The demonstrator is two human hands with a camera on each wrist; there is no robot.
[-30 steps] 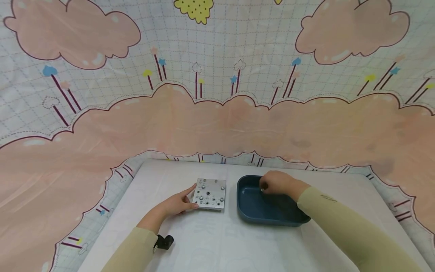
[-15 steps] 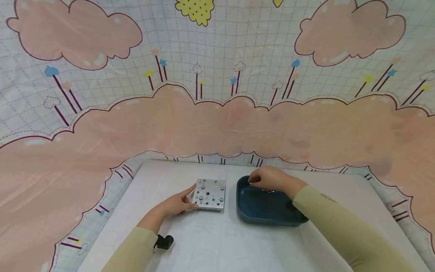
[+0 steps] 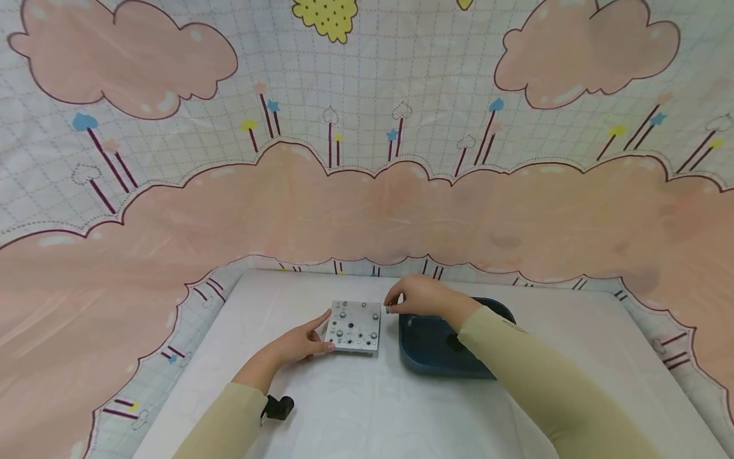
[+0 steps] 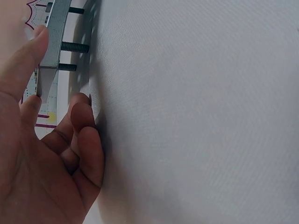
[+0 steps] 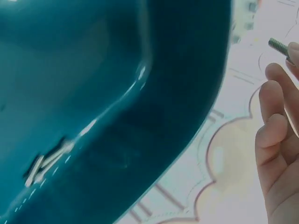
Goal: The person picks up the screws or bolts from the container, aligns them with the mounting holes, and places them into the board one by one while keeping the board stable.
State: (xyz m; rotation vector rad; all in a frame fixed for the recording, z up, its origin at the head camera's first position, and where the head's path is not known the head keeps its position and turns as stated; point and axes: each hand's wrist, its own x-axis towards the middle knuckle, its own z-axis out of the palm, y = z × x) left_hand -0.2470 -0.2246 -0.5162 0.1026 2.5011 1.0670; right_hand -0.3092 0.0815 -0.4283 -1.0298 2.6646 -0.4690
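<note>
A silver metal plate (image 3: 361,318) with several bolts and holes lies left of centre on the table. My left hand (image 3: 294,346) grips it at its left side, thumb at the near corner and forefinger at the far one. In the left wrist view, threaded bolt shanks (image 4: 74,47) stick out beneath the plate. My right hand (image 3: 421,296) pinches a small screw (image 5: 278,45) between thumb and forefinger, just right of the plate's far corner. Its threaded end shows; the fingers hide its head.
A dark blue tray (image 3: 421,366) stands right of the plate, under my right forearm. Several metal screws (image 5: 46,162) lie in it along one wall. A black wrist camera (image 3: 279,408) juts from my left sleeve. A patterned cloth (image 3: 367,210) hangs behind the white table (image 3: 367,414).
My right hand has come up out of the tray and moved left toward the plate, carrying the screw. My left hand and the plate have stayed in place.
</note>
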